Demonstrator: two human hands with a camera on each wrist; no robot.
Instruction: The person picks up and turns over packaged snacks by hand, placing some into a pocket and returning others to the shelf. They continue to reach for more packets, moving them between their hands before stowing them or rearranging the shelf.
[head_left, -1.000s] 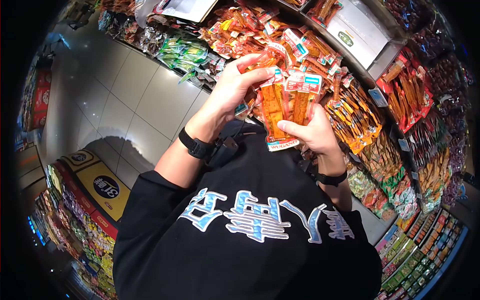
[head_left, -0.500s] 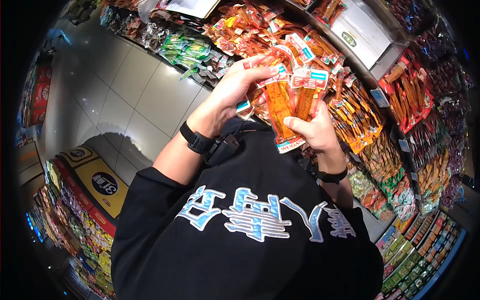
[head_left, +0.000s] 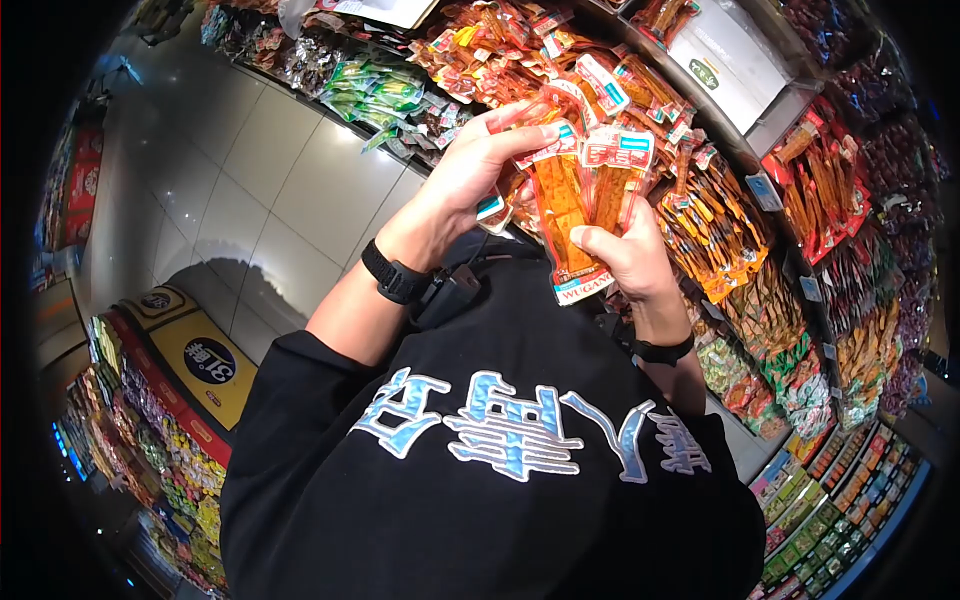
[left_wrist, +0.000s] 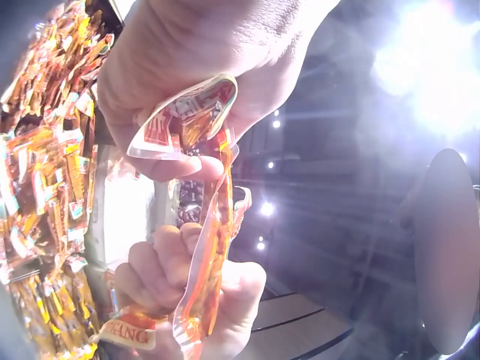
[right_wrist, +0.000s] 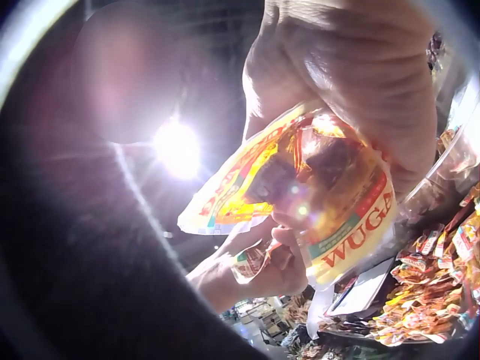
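Observation:
My left hand [head_left: 465, 175] pinches the printed top of a clear snack packet [head_left: 560, 205] of orange-brown pieces, thumb across its front. My right hand [head_left: 640, 262] grips a second, similar packet [head_left: 610, 200] beside it, thumb over the lower part of the first one. Both packets stand fanned and tilted in front of the chest, over the snack shelf. A further printed packet corner [head_left: 491, 210] shows under the left palm. In the left wrist view a packet [left_wrist: 210, 247] runs edge-on between the hands; in the right wrist view WUGA lettering shows on a packet's end [right_wrist: 356, 247].
Heaped orange packets [head_left: 490, 50] fill the shelf just beyond the hands, with green packets [head_left: 375, 95] to the left and yellow-orange ones [head_left: 715, 235] to the right. A white box [head_left: 725, 70] stands at the back right. Tiled floor [head_left: 280, 170] lies left.
Both hands and the packets have shifted a little to the right. The packets' tops have spread slightly further apart. The hold of each hand looks the same.

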